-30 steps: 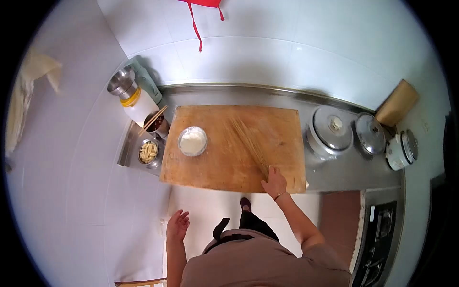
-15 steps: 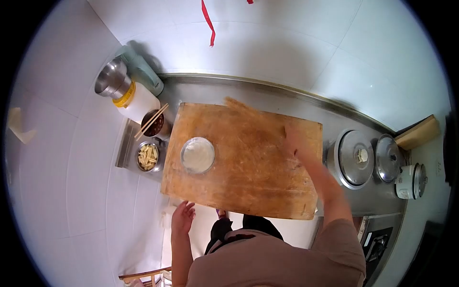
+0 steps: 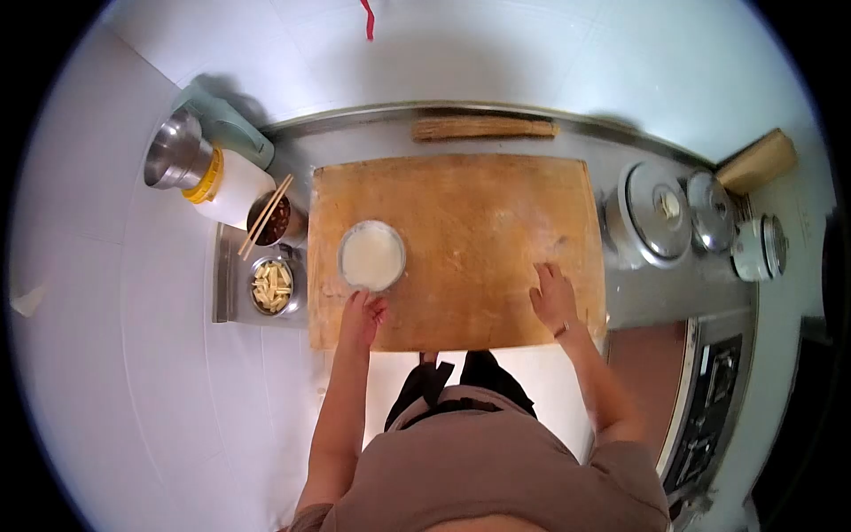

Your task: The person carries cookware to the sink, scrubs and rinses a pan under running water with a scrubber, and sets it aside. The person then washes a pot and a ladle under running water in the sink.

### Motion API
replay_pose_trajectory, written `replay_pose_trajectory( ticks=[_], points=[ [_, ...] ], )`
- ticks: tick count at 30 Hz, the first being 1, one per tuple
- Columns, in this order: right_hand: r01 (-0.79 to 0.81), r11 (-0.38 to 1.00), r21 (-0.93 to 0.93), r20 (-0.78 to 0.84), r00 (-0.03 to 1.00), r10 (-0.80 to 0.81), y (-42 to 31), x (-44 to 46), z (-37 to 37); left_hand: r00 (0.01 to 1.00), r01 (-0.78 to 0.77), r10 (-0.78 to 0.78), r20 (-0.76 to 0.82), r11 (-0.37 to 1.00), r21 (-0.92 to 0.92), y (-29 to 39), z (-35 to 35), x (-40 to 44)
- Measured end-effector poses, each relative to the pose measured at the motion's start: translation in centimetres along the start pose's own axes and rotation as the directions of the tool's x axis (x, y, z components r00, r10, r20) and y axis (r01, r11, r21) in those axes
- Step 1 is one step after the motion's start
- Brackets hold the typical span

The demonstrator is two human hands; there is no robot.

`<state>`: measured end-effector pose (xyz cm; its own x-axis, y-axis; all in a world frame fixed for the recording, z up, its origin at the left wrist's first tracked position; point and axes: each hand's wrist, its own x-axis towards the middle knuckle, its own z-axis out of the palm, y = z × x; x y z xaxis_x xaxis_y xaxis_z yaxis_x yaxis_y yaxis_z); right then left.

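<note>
A wooden board [image 3: 470, 257] lies across the counter in front of me. On its left part stands a round bowl [image 3: 341, 257] with a white, flour-like content [image 3: 372, 257] inside. My left hand [image 3: 362, 317] is at the bowl's near rim, fingers loosely bent and apart; whether they touch the rim I cannot tell. Over the right part of the board, my right hand [image 3: 555, 300] has its fingers stretched out and holds nothing. Behind the board, along the wall, lies a long brown wooden piece [image 3: 486, 129].
Left of the board are a metal bowl of pale cut strips [image 3: 271, 286], a pot of dark sauce [image 3: 277, 223] with chopsticks [image 3: 266, 217] across it, and a white jar [image 3: 235, 191]. Lidded pots [image 3: 658, 213] and a stove [image 3: 705, 412] are on the right.
The long wooden piece has left my right hand and lies behind the board. My right hand has come back toward me. My left hand has moved up to the bowl.
</note>
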<state>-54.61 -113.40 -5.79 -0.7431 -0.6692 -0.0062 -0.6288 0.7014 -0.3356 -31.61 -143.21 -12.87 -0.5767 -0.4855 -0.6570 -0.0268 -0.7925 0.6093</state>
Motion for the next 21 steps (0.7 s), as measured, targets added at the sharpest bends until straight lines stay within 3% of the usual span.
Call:
replay_pose_trajectory(
  ticks=[8,15,19,21],
  points=[
    [-0.402,0.879,0.256,0.053,0.914,0.403,-4.8,-17.6,3.7,0.996,-0.083,0.079,0.041,0.991,0.107,1.4,-0.3,2.2],
    [-0.471,0.788,0.396,0.0,0.858,0.513,-8.9,-23.1,3.8,0.991,-0.111,0.098,0.09,0.983,0.145,0.7,-0.7,1.3],
    [-0.459,0.759,0.462,-0.098,0.824,0.558,-8.2,-26.8,4.6,0.981,-0.079,0.014,0.195,0.94,0.333,-0.1,2.9,-4.7],
    [-0.466,0.738,0.488,-0.044,0.832,0.553,-7.7,-28.4,4.1,0.957,-0.051,-0.05,0.287,0.942,0.332,-1.9,4.3,-7.1]
  ],
)
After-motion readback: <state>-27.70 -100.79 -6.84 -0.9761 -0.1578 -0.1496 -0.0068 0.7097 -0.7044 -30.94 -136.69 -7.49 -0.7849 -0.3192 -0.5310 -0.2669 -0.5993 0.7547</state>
